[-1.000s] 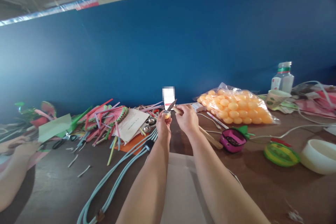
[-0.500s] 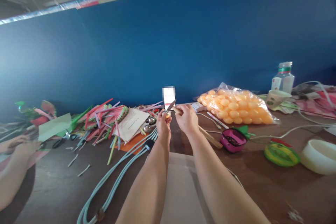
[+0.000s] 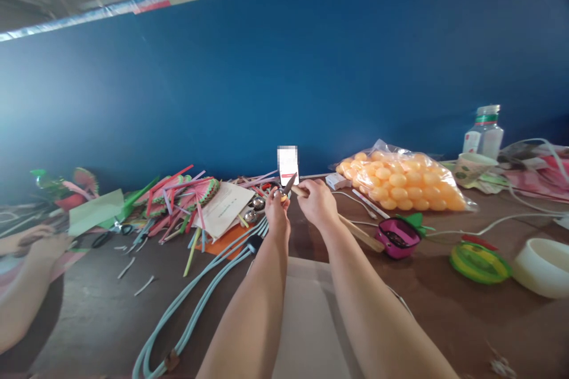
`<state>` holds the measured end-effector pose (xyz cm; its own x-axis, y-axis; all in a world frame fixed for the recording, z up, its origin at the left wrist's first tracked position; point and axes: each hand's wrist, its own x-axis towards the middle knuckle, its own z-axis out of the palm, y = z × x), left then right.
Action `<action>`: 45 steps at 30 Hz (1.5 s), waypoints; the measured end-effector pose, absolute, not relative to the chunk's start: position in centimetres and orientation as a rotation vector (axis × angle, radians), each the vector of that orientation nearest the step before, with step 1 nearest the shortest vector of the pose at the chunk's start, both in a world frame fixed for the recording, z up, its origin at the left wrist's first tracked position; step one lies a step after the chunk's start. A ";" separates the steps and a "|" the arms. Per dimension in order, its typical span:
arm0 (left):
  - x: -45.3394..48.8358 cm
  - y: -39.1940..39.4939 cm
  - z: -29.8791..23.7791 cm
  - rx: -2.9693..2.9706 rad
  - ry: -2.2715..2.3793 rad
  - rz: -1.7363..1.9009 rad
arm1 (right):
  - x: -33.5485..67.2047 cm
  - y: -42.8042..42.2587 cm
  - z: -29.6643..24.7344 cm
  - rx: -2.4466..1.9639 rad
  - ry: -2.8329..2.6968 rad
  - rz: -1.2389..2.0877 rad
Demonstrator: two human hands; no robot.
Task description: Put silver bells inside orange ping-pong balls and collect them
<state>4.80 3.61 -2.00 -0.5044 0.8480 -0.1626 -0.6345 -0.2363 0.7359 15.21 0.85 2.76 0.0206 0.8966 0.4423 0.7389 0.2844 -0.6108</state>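
My left hand (image 3: 278,212) is closed around a small shiny silver ball (image 3: 279,193) with a yellow-orange patch at its lower side. My right hand (image 3: 319,204) grips a pale wooden-handled tool (image 3: 302,191). A dark, pointed, blade-like tip (image 3: 290,182) shows just above the ball; whether it touches is too small to tell. Behind my right forearm a flat wooden stick (image 3: 362,233) slants down to the right; I cannot tell whether it belongs to the same tool. Two more silver balls (image 3: 257,202) lie left of my left hand. A lit phone (image 3: 288,163) stands upright behind my hands.
Pale blue cords (image 3: 186,308) loop at the left. Paper strips (image 3: 178,201) and scissors (image 3: 111,235) lie beyond, near another person's hands (image 3: 40,243). To the right are a bag of orange balls (image 3: 400,180), a magenta pouch (image 3: 399,237), a green-yellow ring (image 3: 480,260) and a white bowl (image 3: 544,266).
The view has shifted slightly, so the surroundings sit a little further right. Both hands keep their holds near the same spot, with the ball and dark tip tilted a little differently.
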 end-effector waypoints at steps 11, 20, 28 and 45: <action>4.7 3.6 -2.1 0.262 1.009 1.881 | 15.2 1.1 2.2 -1.564 -1.782 0.269; 4.6 3.8 -2.5 0.304 1.026 1.895 | 15.3 1.5 1.6 -1.658 -1.805 0.310; 4.6 4.2 -2.9 0.386 1.221 1.968 | 15.4 1.7 0.5 -1.803 -1.932 0.499; 5.1 4.1 -3.4 0.544 1.131 1.790 | 15.3 2.9 -1.1 -1.810 -1.837 0.653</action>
